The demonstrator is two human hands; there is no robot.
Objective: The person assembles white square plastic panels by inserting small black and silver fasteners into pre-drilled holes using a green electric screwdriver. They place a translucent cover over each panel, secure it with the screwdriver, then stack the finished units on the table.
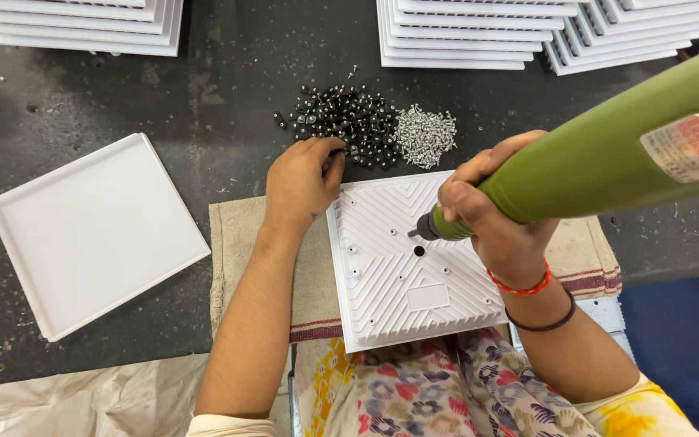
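Head view: left hand pinches black grommets; right hand grips one green screwdriver over one ribbed panel.

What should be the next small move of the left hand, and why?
Probably pinch one piece and carry it to the ribbed white panel. The left hand has its fingertips in the pile of small black parts, beside the silver screws, while the right hand holds the green power screwdriver with its tip over the panel.

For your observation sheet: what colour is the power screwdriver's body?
Olive green power screwdriver, seen in the head view.
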